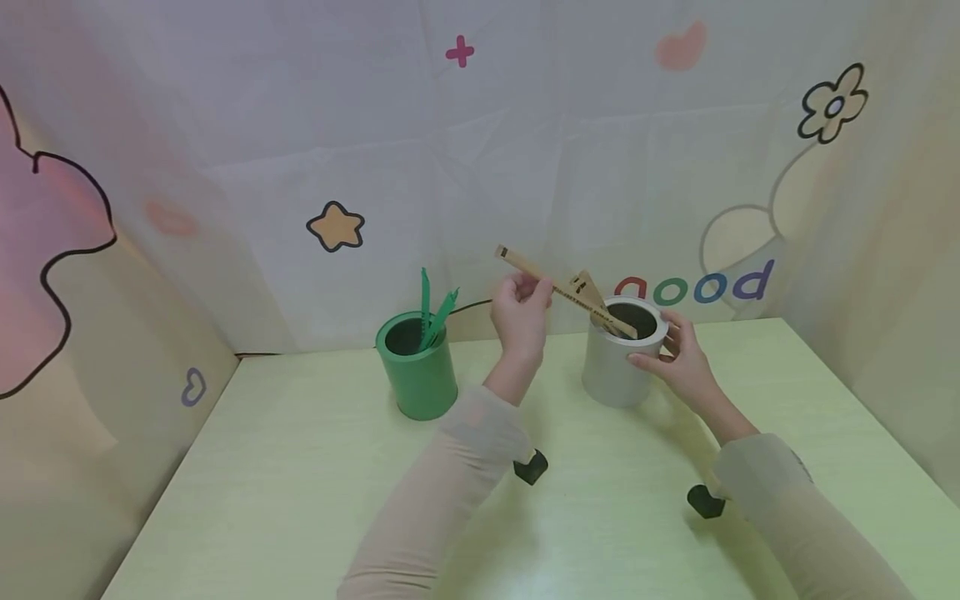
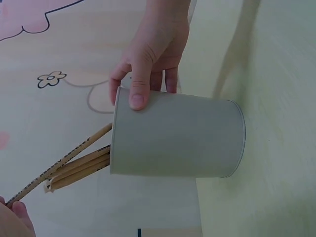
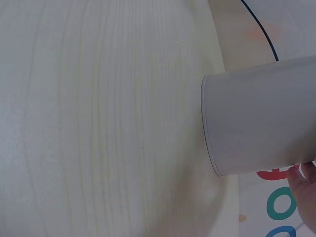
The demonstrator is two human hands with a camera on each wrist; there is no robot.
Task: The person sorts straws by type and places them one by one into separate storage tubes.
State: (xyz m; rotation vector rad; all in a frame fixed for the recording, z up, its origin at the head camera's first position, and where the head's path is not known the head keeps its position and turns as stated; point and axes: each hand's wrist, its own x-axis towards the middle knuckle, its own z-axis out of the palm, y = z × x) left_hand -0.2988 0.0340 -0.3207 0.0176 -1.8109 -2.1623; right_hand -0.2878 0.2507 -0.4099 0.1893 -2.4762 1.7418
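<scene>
My left hand (image 1: 522, 325) pinches a slim tan stick with dark print (image 1: 587, 308) partway along its length. The stick slants, its lower end inside the mouth of a light grey pen holder (image 1: 621, 375). Several other tan sticks (image 2: 81, 168) lean out of the same holder, bunched together in the left wrist view. My right hand (image 1: 678, 357) grips the holder at its right side near the rim, thumb on the outer wall and some fingers hidden behind. The grey holder stands upright on the table (image 1: 300, 492).
Left of my left hand stands a green pen holder (image 1: 418, 385) with slim green sticks (image 1: 438, 318) leaning in it. Behind the table hangs a printed cloth (image 1: 510, 183). A thin dark cord (image 1: 472, 305) runs along the table's back edge.
</scene>
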